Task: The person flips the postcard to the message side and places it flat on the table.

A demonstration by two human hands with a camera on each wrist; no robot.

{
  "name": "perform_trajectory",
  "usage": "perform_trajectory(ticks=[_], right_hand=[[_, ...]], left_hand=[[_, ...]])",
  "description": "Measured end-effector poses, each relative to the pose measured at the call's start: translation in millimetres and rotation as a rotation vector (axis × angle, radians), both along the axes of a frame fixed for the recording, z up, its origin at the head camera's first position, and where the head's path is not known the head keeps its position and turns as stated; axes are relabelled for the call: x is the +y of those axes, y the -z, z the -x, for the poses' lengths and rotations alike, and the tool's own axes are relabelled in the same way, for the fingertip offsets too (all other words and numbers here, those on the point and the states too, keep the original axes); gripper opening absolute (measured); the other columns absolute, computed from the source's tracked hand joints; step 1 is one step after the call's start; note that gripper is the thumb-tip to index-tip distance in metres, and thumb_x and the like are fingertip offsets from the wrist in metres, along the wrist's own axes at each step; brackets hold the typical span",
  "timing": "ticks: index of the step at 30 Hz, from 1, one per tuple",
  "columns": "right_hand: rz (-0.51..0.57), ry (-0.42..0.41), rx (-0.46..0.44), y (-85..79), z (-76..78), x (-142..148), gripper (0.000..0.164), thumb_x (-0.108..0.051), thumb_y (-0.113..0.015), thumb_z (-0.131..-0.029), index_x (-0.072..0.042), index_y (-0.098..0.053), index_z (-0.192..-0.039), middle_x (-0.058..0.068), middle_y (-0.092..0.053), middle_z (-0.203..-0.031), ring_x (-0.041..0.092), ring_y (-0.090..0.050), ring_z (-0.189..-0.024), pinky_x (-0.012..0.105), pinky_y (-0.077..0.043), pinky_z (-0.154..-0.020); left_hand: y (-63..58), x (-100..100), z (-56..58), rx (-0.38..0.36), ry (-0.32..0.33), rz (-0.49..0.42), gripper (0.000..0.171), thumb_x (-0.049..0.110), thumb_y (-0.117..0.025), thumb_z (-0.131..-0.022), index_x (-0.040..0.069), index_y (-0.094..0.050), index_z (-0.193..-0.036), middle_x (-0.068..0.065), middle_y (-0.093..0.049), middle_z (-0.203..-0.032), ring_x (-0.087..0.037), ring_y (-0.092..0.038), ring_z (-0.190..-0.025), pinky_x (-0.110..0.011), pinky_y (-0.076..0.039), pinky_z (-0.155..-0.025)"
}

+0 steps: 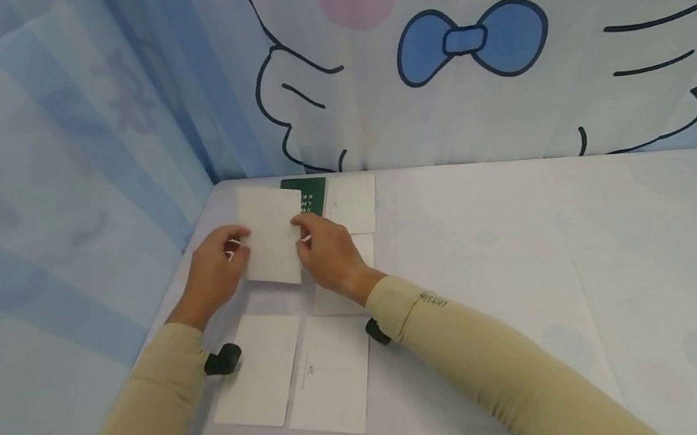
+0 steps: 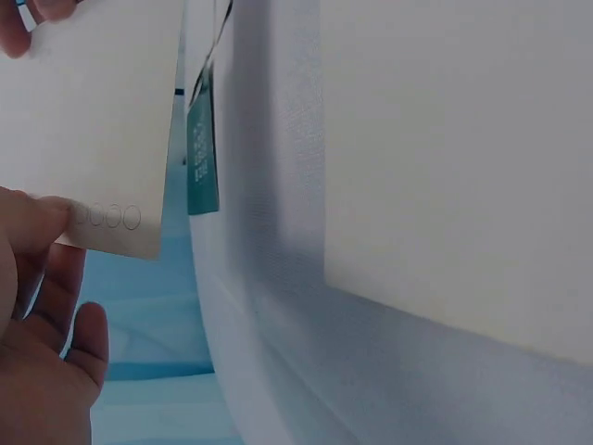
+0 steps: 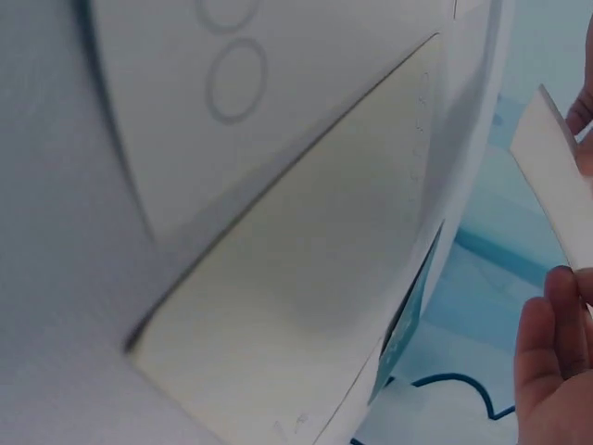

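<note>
A white postcard (image 1: 271, 235) is held up, tilted, above the far left of the table. My left hand (image 1: 215, 268) pinches it at its left edge, and my right hand (image 1: 332, 251) pinches the opposite edge. Small printed circles run along one end of this postcard (image 2: 116, 148) in the left wrist view. Behind it a dark green card (image 1: 314, 191) with pale lettering lies partly hidden. To the right of that is a white card (image 1: 353, 205). Another white card (image 1: 335, 301) lies partly covered by my right hand.
Nearer to me, two white cards (image 1: 263, 368) (image 1: 331, 376) lie side by side on the pale tablecloth (image 1: 541, 277). A blue curtain (image 1: 55, 183) stands close along the left edge. At the back hangs a cartoon-printed cloth (image 1: 371, 105).
</note>
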State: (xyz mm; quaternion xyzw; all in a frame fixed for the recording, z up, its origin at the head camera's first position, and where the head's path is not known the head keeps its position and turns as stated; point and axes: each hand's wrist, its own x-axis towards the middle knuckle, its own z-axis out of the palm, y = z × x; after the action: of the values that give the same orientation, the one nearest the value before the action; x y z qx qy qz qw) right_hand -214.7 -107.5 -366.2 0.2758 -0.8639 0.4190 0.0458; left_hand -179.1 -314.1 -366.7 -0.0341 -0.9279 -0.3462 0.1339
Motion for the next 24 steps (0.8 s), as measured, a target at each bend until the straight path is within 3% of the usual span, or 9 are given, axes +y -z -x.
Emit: perform_trajectory(ticks=[8,17,24], right_hand=[[-0.228,0.035,-0.070,5.3,2.7,0,0.038,-0.015,-0.061,-0.098,-0.010,-0.058,-0.136,0.001,-0.064,-0.105,0.017,-0.060,-0.089,0.031,-0.051,-0.075],[-0.372,0.006,-0.171,7.7,4.2,-2,0.043,-0.019,-0.063,-0.098,-0.011,-0.054,-0.139,0.002,-0.069,-0.112,0.018,-0.063,-0.100,0.034,-0.051,-0.090],[-0.437,-0.010,-0.222,11.8,4.3,-3,0.047,-0.021,-0.068,-0.096,-0.011,-0.054,-0.140,0.008,-0.063,-0.134,0.022,-0.060,-0.118,0.037,-0.048,-0.099]], left_hand=[[6.0,0,4.7,-0.191,-0.017,0.099,0.032,0.006,-0.061,-0.099,-0.004,-0.057,-0.129,-0.022,-0.057,-0.127,-0.038,-0.053,-0.114,-0.053,-0.043,-0.098],[12.7,1,13.1,-0.371,-0.071,0.181,0.034,0.012,-0.066,-0.096,0.003,-0.059,-0.129,-0.016,-0.060,-0.129,-0.035,-0.051,-0.117,-0.060,-0.030,-0.105],[16.9,1,13.9,-0.446,-0.066,0.203,0.035,0.015,-0.067,-0.095,0.005,-0.060,-0.128,-0.015,-0.061,-0.125,-0.035,-0.050,-0.113,-0.058,-0.028,-0.102]])
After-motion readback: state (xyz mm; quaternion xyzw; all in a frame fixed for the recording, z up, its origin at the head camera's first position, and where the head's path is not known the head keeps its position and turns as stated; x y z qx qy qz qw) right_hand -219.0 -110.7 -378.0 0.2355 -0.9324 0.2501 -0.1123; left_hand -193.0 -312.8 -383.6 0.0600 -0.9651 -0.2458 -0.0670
